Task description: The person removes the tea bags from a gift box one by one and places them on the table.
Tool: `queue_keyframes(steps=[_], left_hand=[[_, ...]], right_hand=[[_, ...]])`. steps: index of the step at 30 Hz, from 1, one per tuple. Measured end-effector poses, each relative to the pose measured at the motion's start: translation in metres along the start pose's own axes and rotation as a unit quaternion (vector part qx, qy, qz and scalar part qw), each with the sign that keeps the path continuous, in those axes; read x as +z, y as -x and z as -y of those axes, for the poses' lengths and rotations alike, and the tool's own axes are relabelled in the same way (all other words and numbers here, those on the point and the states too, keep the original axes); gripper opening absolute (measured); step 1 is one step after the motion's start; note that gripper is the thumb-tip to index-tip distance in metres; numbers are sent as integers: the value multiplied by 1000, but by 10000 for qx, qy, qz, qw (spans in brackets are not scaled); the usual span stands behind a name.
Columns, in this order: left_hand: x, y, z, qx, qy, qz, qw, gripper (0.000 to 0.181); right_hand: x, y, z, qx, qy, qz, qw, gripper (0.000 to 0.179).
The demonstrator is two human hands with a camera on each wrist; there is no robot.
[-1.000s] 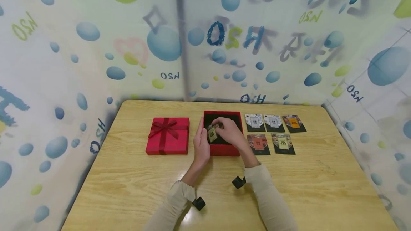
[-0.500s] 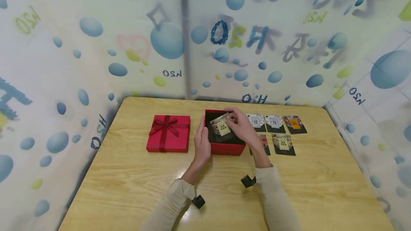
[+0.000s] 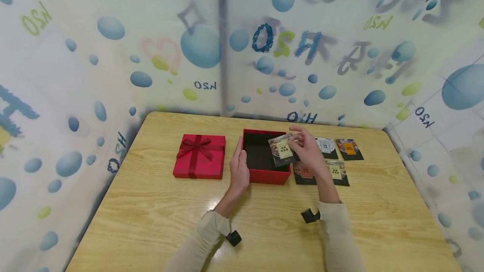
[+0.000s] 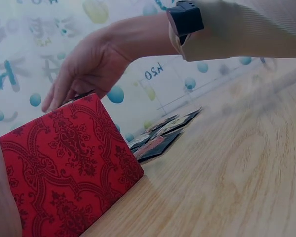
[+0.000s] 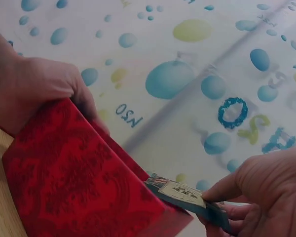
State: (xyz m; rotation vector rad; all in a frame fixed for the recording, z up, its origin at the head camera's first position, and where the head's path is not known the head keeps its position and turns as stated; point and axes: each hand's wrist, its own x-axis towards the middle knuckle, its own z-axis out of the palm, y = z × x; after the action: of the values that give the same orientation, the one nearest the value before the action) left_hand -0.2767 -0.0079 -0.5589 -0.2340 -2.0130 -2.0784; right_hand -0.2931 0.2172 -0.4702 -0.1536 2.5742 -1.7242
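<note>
My right hand [image 3: 308, 148] pinches a small flat packet [image 3: 281, 150] with a pale yellow-green label and a dark lower part. The packet is tilted over the right rim of a red box [image 3: 266, 176] with a dark inside. In the right wrist view, the thumb lies on top of the packet [image 5: 182, 194] and fingers are beneath it. Along the box's left wall rests my left hand [image 3: 239, 171], its fingers mostly straight against the side. Red patterned paper covers the box [image 4: 71, 168] in the left wrist view.
A red lid [image 3: 200, 156] with a ribbon bow lies left of the box. Several similar packets lie right of it, including an orange-labelled one [image 3: 349, 149] and a red-labelled one [image 3: 304, 173]. The wooden table [image 3: 151, 217] meets patterned walls.
My right hand has lifted the packet from inside the box and carried it right, over the rim. My left hand has stayed at the box's left side.
</note>
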Motion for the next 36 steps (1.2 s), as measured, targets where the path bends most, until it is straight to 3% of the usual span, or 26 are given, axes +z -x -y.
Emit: queue_keyframes(steps=[7, 14, 22, 28, 36], left_hand=[[0, 0, -1, -26, 29, 2, 10000, 52], [2, 0, -2, -34, 61, 46, 10000, 53], [0, 1, -3, -145, 40, -61, 9999, 52], [-1, 1, -3, -100, 179, -38, 9998, 52], [1, 2, -3, -84, 151, 30, 9998, 51]], right_hand=[[-20, 10, -14, 340, 52, 13, 9994, 49], [-46, 22, -22, 349, 206, -9, 9992, 53], [-91, 31, -38, 222, 393, -637, 9969, 53], [-113, 39, -53, 118, 449, -1171, 9920, 47], [-132, 48, -67, 545, 477, -1370, 9879, 48]])
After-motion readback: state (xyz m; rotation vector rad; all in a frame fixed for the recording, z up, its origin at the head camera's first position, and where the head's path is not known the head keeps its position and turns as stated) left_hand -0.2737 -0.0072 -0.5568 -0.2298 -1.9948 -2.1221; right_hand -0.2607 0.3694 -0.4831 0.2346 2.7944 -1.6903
